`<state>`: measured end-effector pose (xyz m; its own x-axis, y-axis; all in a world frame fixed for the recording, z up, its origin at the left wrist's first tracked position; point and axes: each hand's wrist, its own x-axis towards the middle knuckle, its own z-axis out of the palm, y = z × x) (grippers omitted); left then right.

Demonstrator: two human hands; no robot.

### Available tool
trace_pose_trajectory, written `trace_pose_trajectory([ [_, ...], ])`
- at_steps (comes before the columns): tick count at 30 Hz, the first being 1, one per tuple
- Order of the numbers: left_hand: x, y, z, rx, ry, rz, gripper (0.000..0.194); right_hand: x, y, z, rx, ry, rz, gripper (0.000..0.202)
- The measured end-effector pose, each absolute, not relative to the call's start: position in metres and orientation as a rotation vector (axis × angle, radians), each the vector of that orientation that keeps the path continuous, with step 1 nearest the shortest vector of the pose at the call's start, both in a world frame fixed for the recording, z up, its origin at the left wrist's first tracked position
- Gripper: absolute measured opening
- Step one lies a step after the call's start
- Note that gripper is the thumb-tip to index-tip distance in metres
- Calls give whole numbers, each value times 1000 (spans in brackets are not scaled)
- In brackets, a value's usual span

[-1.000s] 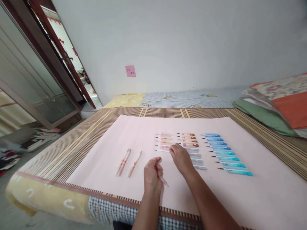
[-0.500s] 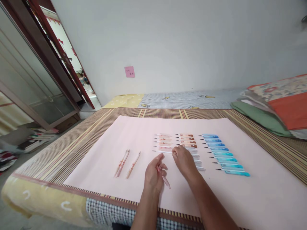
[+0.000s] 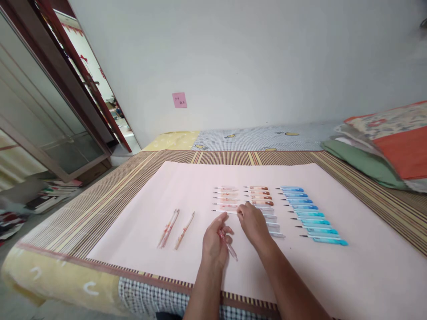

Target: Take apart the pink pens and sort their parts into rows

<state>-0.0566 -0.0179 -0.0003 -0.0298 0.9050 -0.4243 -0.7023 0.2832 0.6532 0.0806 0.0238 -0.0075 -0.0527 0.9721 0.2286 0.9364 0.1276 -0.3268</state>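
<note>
My left hand is curled around a pinkish clear pen barrel, whose end sticks out below the fingers. My right hand pinches the right end of a white pen refill with a dark tip pointing left. That refill lies at or just above the pink sheet, below a column of pink pen barrels and refills. Under and beyond my right hand are brown-ended barrels and greyish clear barrels, partly hidden. Left of my hands lie a pair of floral pens and a single floral pen.
Blue and turquoise pen barrels with refills form a column at the right. The pink sheet covers a striped mat on a bed. Folded cloths are piled at the back right. A pink note is on the wall.
My right hand has shifted very slightly left with the refill. My left hand keeps its grip on the pen barrel; the laid-out pens look unchanged.
</note>
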Motion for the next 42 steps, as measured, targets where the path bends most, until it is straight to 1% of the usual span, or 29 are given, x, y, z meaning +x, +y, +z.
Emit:
trace_pose_trajectory([
  [8,-55,-14,-6,287,908,1315,25,79,26,-9,-1865,-2020,70,20],
  [18,-53,-13,-9,308,892,1311,24,78,27,-9,-1878,-2026,66,18],
  [31,-51,-13,-7,294,897,1295,20,79,25,-9,-1892,-1984,101,14],
  [42,-47,-11,-2,237,880,1285,16,81,20,0,-1851,-1983,166,21],
])
